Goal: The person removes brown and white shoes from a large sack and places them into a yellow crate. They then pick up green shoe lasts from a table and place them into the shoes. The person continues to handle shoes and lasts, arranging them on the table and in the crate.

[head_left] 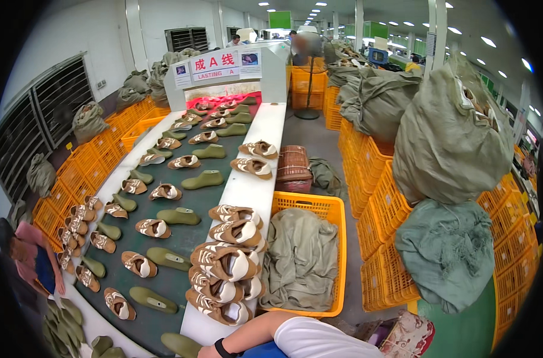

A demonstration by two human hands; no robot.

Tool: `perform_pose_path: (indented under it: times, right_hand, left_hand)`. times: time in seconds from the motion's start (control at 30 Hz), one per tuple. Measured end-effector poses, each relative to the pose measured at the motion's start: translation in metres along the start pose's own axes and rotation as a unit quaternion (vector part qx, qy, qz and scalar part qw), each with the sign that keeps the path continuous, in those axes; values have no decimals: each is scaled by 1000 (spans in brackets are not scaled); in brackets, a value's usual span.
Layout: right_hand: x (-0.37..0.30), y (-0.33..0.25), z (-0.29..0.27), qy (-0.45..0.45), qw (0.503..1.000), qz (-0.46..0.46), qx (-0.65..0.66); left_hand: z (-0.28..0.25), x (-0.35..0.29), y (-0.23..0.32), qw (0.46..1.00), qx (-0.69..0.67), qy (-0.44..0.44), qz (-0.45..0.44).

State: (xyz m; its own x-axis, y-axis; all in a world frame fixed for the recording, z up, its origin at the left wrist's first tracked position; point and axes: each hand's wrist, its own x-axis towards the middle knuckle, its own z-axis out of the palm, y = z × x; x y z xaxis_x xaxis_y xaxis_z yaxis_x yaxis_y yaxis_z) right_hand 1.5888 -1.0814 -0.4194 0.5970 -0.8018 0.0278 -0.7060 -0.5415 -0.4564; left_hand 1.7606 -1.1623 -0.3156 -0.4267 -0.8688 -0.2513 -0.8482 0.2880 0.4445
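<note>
My right hand (207, 351) comes in at the bottom edge, reaching left across my body, with a black band on the wrist. It grips the end of an olive-green shoe last (179, 344) over the belt's right edge; most of the fingers are cut off by the frame. My left hand is not in view. On the dark green conveyor belt (191, 235) lie rows of brown-and-white sneakers (138, 264) and green lasts (169, 258). Stacked sneakers (225, 261) stand on the white right-hand ledge (241, 191), just ahead of my forearm.
A yellow crate (341, 256) with grey-green cloth stands right of the ledge. Beyond it are stacked crates (378, 221) and a large bulging sack (456, 137). Loose lasts (62, 328) lie at the lower left, near another person (36, 250). A patterned bundle (408, 337) sits at the lower right.
</note>
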Motion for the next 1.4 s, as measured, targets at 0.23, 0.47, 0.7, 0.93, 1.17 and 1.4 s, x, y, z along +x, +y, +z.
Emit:
perform_pose_path:
  times: [0.23, 0.47, 0.7, 0.93, 1.17, 1.4]
  right_hand:
    - [5, -2, 7, -22, 999, -41, -22]
    - [-3, -35, -7, -31, 994, -61, 82]
    - [-79, -28, -123, 36, 979, 124, 155]
    - [-222, -6, -203, 375, 851, 346, 119]
    - [-259, -7, -203, 521, 730, 441, -19]
    - [-264, 0, -217, 320, 837, 426, -125]
  left_hand:
    - [19, -59, -21, 982, 26, 1, 186]
    - [56, -89, -48, 967, 156, 131, 154]
    - [31, -72, -2, 958, 146, 150, 197]
    - [51, -42, 54, 961, 72, 19, 267]
    - [69, -42, 56, 961, 160, -57, 219]
    - [70, -44, 51, 961, 143, -39, 235]
